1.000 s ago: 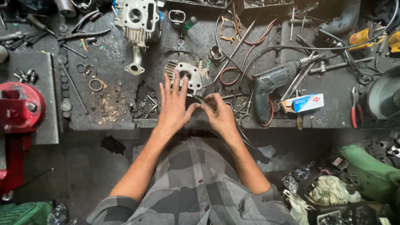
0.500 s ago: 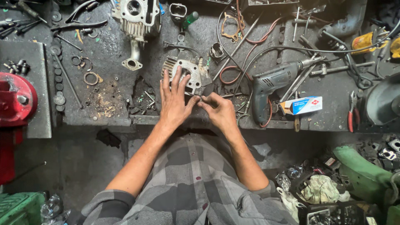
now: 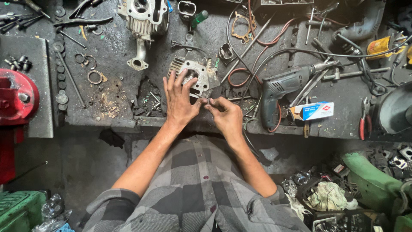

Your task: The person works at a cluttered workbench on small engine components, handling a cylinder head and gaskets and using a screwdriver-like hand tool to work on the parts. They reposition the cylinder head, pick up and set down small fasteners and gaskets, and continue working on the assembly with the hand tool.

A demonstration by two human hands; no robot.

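Observation:
My left hand (image 3: 179,101) lies near the front edge of a grimy workbench (image 3: 116,105), fingers spread, their tips touching a finned metal engine cylinder (image 3: 194,73). Its thumb meets the fingertips of my right hand (image 3: 226,116), which are pinched together. A tiny part seems held between the two hands, too small to make out. My forearms come up from a grey checked shirt at the bottom of the view.
A cylinder head (image 3: 143,21) stands at the back left. A grey electric drill (image 3: 285,86) and a small white and blue box (image 3: 315,111) lie right of my hands. Red vise (image 3: 15,99) at left; rings, bolts, cables and hand tools are scattered about.
Both hands have stayed together at the bench edge; the left hand's fingers have slid up onto the cylinder. The view has shifted slightly.

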